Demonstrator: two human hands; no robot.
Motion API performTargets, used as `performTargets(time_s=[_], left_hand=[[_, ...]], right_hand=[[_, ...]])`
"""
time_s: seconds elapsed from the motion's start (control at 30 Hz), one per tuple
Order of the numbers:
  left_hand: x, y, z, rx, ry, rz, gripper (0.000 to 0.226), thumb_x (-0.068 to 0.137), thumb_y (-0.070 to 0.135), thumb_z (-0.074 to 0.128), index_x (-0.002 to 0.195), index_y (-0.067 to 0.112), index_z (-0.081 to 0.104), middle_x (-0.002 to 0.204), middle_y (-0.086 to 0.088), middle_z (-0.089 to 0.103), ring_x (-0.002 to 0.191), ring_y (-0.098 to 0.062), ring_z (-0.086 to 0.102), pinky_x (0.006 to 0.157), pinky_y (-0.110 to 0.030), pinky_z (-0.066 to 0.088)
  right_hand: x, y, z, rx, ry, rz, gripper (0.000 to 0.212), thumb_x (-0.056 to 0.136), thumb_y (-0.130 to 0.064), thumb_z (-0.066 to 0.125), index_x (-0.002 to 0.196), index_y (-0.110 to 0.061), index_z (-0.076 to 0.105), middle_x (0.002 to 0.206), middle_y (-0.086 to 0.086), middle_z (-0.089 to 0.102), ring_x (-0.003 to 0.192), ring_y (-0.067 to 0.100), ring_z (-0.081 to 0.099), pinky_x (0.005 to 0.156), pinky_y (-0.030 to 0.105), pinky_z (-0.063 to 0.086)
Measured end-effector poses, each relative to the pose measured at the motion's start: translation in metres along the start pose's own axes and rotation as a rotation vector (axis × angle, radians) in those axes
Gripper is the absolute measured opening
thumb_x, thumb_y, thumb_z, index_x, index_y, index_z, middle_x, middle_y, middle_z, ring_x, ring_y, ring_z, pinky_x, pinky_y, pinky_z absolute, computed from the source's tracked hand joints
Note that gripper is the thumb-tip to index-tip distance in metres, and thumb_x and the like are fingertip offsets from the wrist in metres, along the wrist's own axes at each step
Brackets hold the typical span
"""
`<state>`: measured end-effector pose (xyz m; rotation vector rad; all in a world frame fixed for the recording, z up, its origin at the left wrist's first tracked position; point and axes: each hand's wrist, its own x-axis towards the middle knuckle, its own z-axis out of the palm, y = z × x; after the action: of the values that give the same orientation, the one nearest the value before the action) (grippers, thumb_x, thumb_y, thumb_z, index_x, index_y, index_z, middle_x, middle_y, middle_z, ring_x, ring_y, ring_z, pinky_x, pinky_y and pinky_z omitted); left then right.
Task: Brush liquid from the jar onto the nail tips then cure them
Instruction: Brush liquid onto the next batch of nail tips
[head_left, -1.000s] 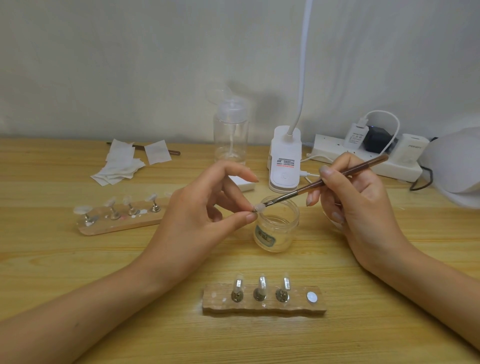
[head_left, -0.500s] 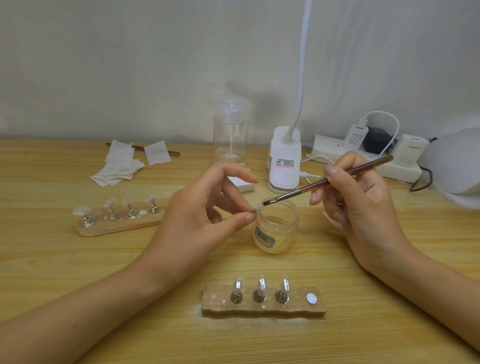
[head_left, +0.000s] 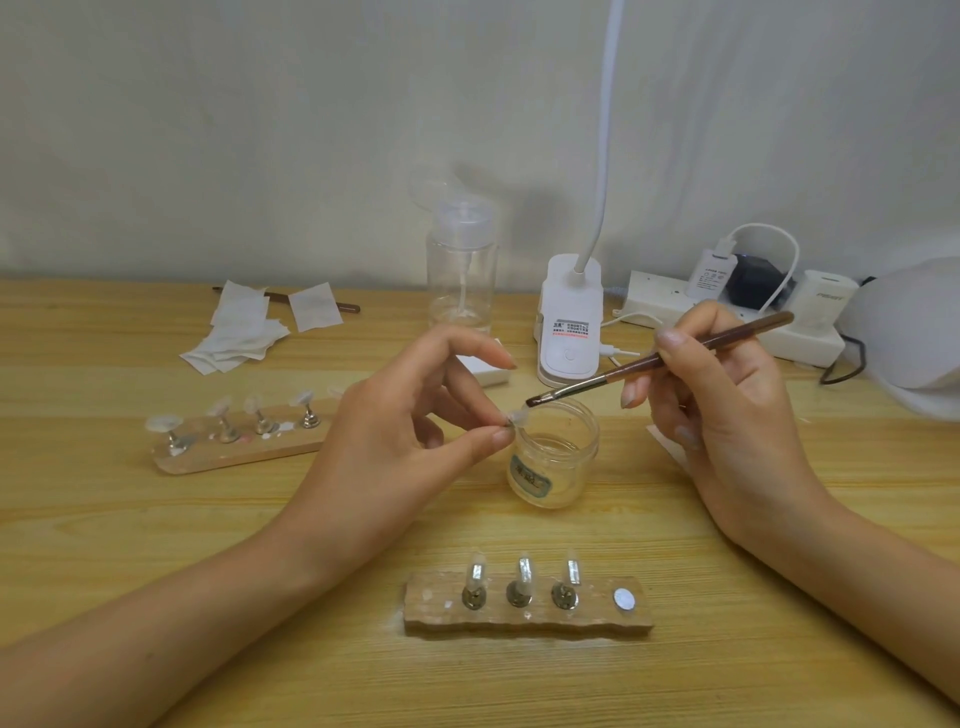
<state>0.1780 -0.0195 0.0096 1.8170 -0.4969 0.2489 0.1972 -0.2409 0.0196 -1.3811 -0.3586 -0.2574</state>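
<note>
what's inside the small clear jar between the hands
The open jar holds a shallow pool of clear liquid at the bottom, nothing else visible. Its label hides the lower front, so the depth is unclear. The brush and pinched nail tip sit above the rim, not inside.

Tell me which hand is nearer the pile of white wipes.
Left. The left hand sits right of the wipes; the right hand is farther right, beyond the jar.

The bendy white lamp neck (head_left: 606, 130) is cut off at 12 o'clock, the round white dome (head_left: 914, 332) at 3 o'clock. The green label (head_left: 530, 475) on the clear glass jar (head_left: 576, 462) is too blurry to read.
</note>
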Motion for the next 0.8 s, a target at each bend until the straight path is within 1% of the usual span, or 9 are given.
performTargets(time_s=[0.07,0.13,0.3,0.4,0.5,0.57,0.63,0.73,0.8], left_hand=[[-0.0001,-0.0001,0.0001,0.0,0.0,0.0,0.041,0.083,0.003,0.078,0.11,0.03,0.063,0.08,0.009,0.069,0.079,-0.007,0.069,0.061,-0.027,0.048],[-0.0002,-0.0003,0.0004,0.0,-0.002,0.003,0.04,0.083,0.005,0.079,0.11,0.029,0.063,0.079,0.009,0.069,0.079,-0.007,0.069,0.06,-0.024,0.047],[0.0001,-0.0002,0.0004,0.001,0.003,0.005,0.041,0.083,0.004,0.079,0.111,0.03,0.062,0.08,0.009,0.069,0.079,-0.008,0.07,0.061,-0.024,0.048],[-0.0005,-0.0001,0.0001,0.001,0.003,0.014,0.041,0.083,0.008,0.079,0.113,0.03,0.061,0.08,0.008,0.069,0.08,-0.009,0.071,0.061,-0.031,0.05],[-0.0001,-0.0007,0.0003,-0.004,0.009,0.008,0.043,0.083,0.004,0.079,0.113,0.029,0.061,0.08,0.007,0.069,0.081,-0.011,0.071,0.061,-0.036,0.049],[-0.0003,-0.0008,0.0003,-0.003,0.009,0.007,0.043,0.083,0.003,0.079,0.113,0.029,0.061,0.08,0.007,0.069,0.08,-0.01,0.07,0.06,-0.033,0.049],[-0.0007,-0.0007,0.0002,0.0,0.004,0.012,0.043,0.083,0.004,0.078,0.113,0.029,0.061,0.08,0.008,0.069,0.08,-0.009,0.07,0.06,-0.031,0.048],[-0.0008,-0.0009,0.0004,0.005,0.005,0.012,0.043,0.083,0.003,0.078,0.113,0.029,0.061,0.08,0.008,0.069,0.08,-0.008,0.07,0.06,-0.031,0.048],[-0.0006,-0.0008,0.0006,0.005,0.007,0.012,0.043,0.083,0.004,0.079,0.113,0.029,0.061,0.08,0.008,0.069,0.081,-0.009,0.071,0.06,-0.03,0.048]], right_hand=[[-0.0009,0.0,0.0007,0.005,-0.066,-0.022,0.018,0.089,-0.028,0.058,0.079,-0.016,0.048,0.064,0.008,0.067,0.039,0.006,0.036,0.041,0.016,0.031],[-0.0017,0.0004,0.0021,-0.022,-0.096,-0.016,0.018,0.09,-0.027,0.058,0.081,-0.014,0.048,0.066,0.01,0.068,0.04,0.007,0.036,0.043,0.016,0.032],[-0.001,0.0003,0.0016,-0.056,0.001,0.032,0.02,0.086,-0.028,0.058,0.08,-0.012,0.047,0.062,0.011,0.064,0.039,0.009,0.034,0.04,0.017,0.029],[-0.0007,0.0008,0.0003,-0.053,0.018,0.021,0.019,0.086,-0.027,0.058,0.079,-0.013,0.047,0.061,0.009,0.064,0.04,0.009,0.033,0.04,0.017,0.028],[-0.0011,-0.0003,0.0006,-0.002,-0.051,-0.041,0.02,0.09,-0.028,0.058,0.079,-0.015,0.047,0.064,0.007,0.066,0.04,0.008,0.035,0.041,0.015,0.03],[-0.0016,-0.0007,0.0016,-0.003,-0.106,-0.057,0.019,0.09,-0.029,0.057,0.081,-0.015,0.047,0.066,0.007,0.068,0.04,0.008,0.036,0.042,0.014,0.033],[-0.0022,-0.0003,0.0025,-0.032,-0.122,-0.057,0.019,0.09,-0.029,0.057,0.082,-0.014,0.048,0.067,0.008,0.069,0.04,0.008,0.038,0.043,0.014,0.035],[-0.0025,0.0002,0.0017,-0.05,-0.083,-0.042,0.018,0.091,-0.027,0.057,0.081,-0.015,0.049,0.065,0.009,0.067,0.041,0.009,0.037,0.043,0.015,0.033],[-0.0022,0.0007,0.0003,-0.061,-0.028,-0.014,0.017,0.091,-0.024,0.057,0.08,-0.015,0.049,0.062,0.008,0.065,0.041,0.01,0.034,0.041,0.018,0.028]])
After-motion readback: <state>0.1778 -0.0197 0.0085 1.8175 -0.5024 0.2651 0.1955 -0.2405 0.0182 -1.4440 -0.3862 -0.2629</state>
